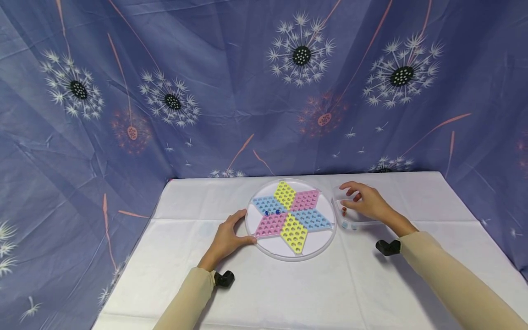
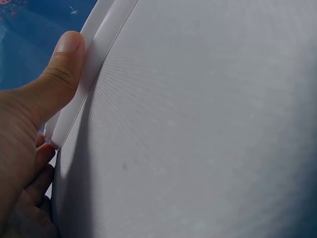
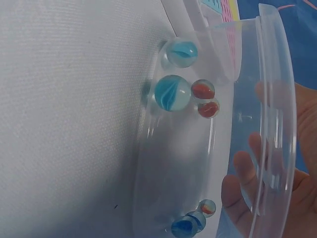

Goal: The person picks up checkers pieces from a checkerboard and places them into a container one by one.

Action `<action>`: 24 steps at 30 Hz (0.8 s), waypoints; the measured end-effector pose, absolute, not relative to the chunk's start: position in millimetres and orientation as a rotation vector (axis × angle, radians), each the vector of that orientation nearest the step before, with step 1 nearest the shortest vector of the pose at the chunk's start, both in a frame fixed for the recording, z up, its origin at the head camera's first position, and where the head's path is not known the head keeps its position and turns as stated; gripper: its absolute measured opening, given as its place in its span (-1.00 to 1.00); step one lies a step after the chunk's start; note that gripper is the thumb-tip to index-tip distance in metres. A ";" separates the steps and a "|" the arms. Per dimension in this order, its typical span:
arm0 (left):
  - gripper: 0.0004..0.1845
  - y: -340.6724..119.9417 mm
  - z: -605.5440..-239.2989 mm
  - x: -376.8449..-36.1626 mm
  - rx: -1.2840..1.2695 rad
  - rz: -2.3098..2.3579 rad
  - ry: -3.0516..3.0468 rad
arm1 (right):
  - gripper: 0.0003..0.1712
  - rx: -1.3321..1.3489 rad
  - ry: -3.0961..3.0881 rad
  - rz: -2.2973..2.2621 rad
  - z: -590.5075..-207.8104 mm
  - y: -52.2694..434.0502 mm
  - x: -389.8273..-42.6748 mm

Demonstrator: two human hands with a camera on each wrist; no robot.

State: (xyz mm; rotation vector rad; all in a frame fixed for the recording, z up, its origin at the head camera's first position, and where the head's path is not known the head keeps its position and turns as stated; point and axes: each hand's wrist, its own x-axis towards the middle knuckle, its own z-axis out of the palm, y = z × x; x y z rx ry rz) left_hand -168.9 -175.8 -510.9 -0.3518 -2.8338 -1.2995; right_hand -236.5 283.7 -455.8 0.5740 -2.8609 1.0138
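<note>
At centre frame of the head view, a round game board [image 1: 290,219] with a six-pointed star of yellow, pink and blue pitted panels lies flat on the white-covered surface [image 1: 288,293]. Two dark blue marbles [image 1: 272,212] sit in the blue panel left of the star's centre.

Left hand [image 1: 226,238]: it rests against the board's left rim, lower left of the disc. The left wrist view shows the thumb [image 2: 63,64] pressed to the white rim [image 2: 94,59], with the other fingers curled below the edge; the rim is held between them.

Right hand [image 1: 367,201]: it lies over a clear plastic container [image 1: 350,215] just beside the board's right edge. The fingers are spread and loosely bent above and inside the container; whether they pinch anything cannot be told. In the right wrist view, fingers [image 3: 247,168] show through the clear wall at lower right.

Loose marbles: blue and red marbles [image 3: 185,94] lie on the container floor, left of those fingers and apart from them, with more [image 3: 193,220] at the bottom of the frame. The right hand is the nearer hand to these; the left hand is well apart, across the board.
</note>
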 end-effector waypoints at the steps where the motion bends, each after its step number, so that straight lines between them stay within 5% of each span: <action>1: 0.12 -175.7 -510.8 -168.8 -0.351 -1.300 -2.833 | -0.47 0.570 -2.863 1.017 -455.5 283.2 -236.0; 24: 0.11 -174.9 -510.2 -169.8 -0.351 -1.302 -2.830 | -0.36 0.739 -2.713 0.993 -425.6 272.2 -230.9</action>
